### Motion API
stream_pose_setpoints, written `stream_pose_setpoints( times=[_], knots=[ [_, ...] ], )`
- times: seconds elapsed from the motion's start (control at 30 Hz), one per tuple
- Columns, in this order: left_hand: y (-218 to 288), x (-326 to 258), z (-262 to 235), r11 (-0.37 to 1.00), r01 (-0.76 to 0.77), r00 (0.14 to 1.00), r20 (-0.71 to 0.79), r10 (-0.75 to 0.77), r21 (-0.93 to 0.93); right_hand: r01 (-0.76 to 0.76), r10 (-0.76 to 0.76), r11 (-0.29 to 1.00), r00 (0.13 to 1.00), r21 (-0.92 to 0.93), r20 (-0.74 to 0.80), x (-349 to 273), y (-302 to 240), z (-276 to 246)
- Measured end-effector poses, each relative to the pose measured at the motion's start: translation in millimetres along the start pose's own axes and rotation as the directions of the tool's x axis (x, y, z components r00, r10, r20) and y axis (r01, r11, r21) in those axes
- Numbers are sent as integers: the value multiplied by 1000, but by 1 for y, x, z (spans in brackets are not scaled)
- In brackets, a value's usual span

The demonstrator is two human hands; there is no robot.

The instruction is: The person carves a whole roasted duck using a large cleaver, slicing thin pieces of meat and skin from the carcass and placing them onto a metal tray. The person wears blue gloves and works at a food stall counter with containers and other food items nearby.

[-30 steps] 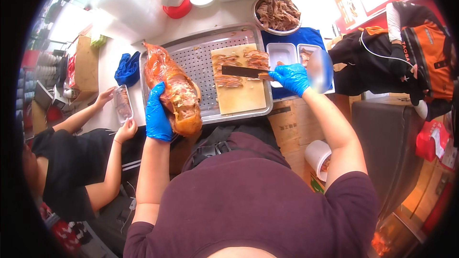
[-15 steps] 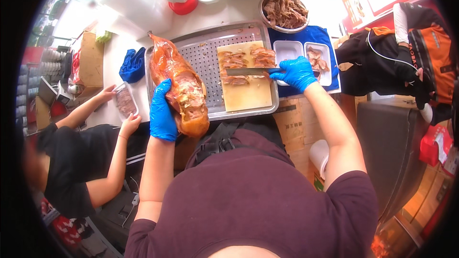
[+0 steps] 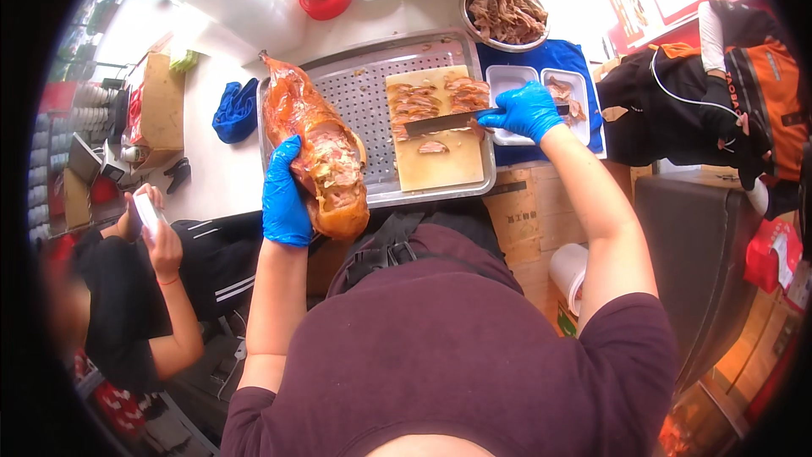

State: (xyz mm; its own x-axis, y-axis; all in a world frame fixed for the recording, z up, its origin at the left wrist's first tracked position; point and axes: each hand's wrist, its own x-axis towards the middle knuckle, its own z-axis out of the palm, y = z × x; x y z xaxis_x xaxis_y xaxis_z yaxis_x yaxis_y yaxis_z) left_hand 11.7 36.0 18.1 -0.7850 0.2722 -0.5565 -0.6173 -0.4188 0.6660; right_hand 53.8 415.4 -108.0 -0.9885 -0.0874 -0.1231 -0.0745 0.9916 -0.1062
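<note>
My left hand (image 3: 286, 199), in a blue glove, grips a glossy brown roast duck (image 3: 306, 123) by its side. The duck is tilted over the left end of a perforated metal tray (image 3: 368, 63), its near end cut open with pale flesh showing. In my gloved right hand (image 3: 531, 110) is a knife (image 3: 444, 123) with a broad blade pointing left. The blade lies low across a cream cutting board (image 3: 440, 176), in front of rows of sliced duck meat (image 3: 414, 101). One loose slice (image 3: 433, 147) rests on the near side of the blade.
Right of the board are two white plastic trays, an empty one (image 3: 510, 78) and one with slices (image 3: 560, 91), on a blue cloth (image 3: 579, 59). Behind stands a metal bowl of shredded meat (image 3: 507, 17). At left, a co-worker's hands (image 3: 165, 250) hold a white container (image 3: 150, 213).
My knife has shifted slightly toward me and right, and one slice now lies apart in front of it. The co-worker has drawn the container back and tipped it up.
</note>
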Motion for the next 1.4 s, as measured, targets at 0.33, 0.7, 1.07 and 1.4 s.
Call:
stream_pose_setpoints(
  times=[0.33,0.7,1.07,1.4],
  knots=[
    [1,7,-23,998,-55,996,-69,54,-8,-164,178,977,979,132,-101,-18,-15,-11],
    [-12,20,-64,999,-38,981,-191,38,7,-384,443,780,896,495,-3,-42,-54,24],
    [-9,19,-65,998,-55,981,-186,57,19,-390,377,791,917,472,128,-16,-26,13],
    [-9,14,-75,996,-83,971,-228,70,-45,-446,513,777,858,444,-35,-39,-54,23]
  ],
)
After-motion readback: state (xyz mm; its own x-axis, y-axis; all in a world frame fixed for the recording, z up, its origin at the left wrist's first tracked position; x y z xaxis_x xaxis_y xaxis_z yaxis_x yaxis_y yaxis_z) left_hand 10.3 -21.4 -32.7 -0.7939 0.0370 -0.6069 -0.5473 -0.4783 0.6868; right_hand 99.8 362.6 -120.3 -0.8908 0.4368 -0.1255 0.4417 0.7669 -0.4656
